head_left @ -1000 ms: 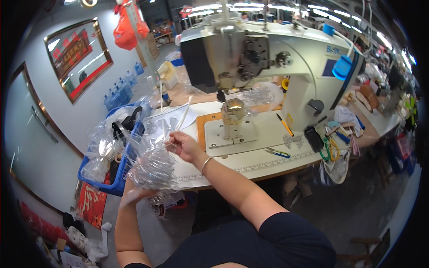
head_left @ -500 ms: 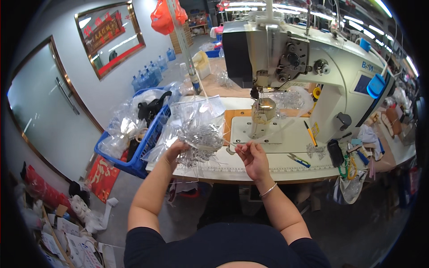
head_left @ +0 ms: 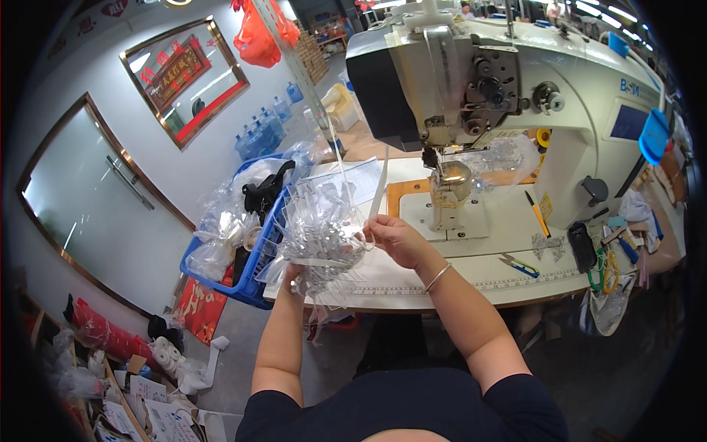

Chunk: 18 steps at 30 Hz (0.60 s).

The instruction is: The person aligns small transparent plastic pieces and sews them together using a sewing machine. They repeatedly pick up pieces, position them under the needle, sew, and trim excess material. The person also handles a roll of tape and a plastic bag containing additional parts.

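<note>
A bushy bundle of shiny clear-and-silver plastic strips [head_left: 317,234] hangs over the front left of the sewing table. My left hand [head_left: 294,272] is closed on its lower left side, the fingers mostly hidden by the bundle. A pale band [head_left: 322,261] crosses the bundle's lower part. At the bundle's right edge, my right hand [head_left: 394,239] pinches a narrow white strip [head_left: 380,188], whose length stands up above the fingers. To the right of that hand is the sewing machine [head_left: 508,88], its needle area over a metal post [head_left: 450,188].
Left of the table stands a blue basket [head_left: 250,276] full of plastic bags and black pieces. Snips [head_left: 520,265], an orange pen [head_left: 538,215] and a ruler tape [head_left: 508,286] lie on the table's right side. Scissors with yellow handles [head_left: 610,271] sit at its right end.
My right hand has moved left, up against the bundle, and the white strip now rises from its fingers. My left hand has shifted lower under the bundle. The whole view has turned slightly.
</note>
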{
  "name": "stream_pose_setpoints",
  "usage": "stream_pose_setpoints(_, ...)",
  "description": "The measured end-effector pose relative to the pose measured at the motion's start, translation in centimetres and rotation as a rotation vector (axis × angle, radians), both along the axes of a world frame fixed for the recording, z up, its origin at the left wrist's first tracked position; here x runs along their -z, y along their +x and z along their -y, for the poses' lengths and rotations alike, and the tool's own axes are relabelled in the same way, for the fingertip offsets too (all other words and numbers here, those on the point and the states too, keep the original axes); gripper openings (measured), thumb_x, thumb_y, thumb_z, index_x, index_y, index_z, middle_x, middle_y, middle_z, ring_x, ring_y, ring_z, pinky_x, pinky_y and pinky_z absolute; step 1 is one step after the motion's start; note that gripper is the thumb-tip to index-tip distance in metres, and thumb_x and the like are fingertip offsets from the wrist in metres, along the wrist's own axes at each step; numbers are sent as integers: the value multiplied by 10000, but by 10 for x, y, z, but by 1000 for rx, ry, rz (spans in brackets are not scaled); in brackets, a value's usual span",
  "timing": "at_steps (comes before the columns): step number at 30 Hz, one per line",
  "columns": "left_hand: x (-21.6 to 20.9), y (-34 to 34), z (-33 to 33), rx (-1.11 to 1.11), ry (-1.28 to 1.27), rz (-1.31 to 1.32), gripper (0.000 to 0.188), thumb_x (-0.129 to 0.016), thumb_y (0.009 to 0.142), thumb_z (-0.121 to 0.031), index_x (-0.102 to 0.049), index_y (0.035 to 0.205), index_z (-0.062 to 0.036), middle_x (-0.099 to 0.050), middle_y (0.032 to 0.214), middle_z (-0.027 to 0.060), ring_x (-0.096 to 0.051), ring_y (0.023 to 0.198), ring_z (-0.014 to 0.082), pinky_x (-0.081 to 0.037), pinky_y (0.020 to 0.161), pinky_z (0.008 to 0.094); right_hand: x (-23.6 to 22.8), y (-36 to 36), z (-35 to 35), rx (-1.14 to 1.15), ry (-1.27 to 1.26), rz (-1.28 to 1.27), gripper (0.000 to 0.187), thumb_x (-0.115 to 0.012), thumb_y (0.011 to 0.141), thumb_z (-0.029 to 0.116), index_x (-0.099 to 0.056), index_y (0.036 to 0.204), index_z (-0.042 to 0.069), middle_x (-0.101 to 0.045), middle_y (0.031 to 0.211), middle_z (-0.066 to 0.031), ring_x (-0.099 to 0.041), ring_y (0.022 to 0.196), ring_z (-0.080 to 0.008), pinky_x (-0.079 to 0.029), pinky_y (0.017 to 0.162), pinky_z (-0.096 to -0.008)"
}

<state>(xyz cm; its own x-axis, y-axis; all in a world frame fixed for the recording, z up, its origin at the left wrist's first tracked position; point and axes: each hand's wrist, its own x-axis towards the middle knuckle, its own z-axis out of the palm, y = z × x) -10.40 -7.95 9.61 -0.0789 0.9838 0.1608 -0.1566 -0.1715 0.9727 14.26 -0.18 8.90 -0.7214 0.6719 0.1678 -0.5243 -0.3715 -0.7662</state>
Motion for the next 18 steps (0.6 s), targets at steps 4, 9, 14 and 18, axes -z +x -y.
stream_pose_setpoints(4, 6, -12, -9, -44, 10, -43, 579, -735, 609, -114, -571, 1153, -5, -626, 1055, 70, -587, 937, 156, -445, 850, 299, -9, 3, -11, 83, 17, 57, 188, -508, 949, 191, -570, 992, 20, -593, 837, -36, -588, 757, -138, -483, 827, -282)
stream_pose_setpoints(9, 15, -24, -9, -68, 9, -109, 581, -738, 606, -110, -572, 1153, -7, -626, 1051, 69, -587, 935, 154, -446, 848, 300, -13, 8, 16, 173, -244, -39, 172, -491, 955, 166, -563, 984, 13, -567, 801, -25, -579, 736, -104, -513, 802, -280)
stream_pose_setpoints(14, 11, -17, -13, 47, 2, -203, 583, -741, 603, -107, -573, 1152, -9, -625, 1047, 68, -586, 932, 151, -448, 846, 301, 18, 24, 47, 280, -203, 77, 175, -496, 959, 163, -597, 967, 20, -603, 918, -49, -569, 780, -91, -509, 821, -275)
stream_pose_setpoints(18, -17, 11, -19, 209, -163, -408, 599, -769, 583, -111, -575, 1139, -9, -623, 1039, 67, -583, 930, 161, -470, 820, 314, 40, 28, 57, 469, -206, -140, 184, -491, 965, 160, -604, 1006, 21, -610, 1070, -60, -550, 995, -125, -421, 968, -305)
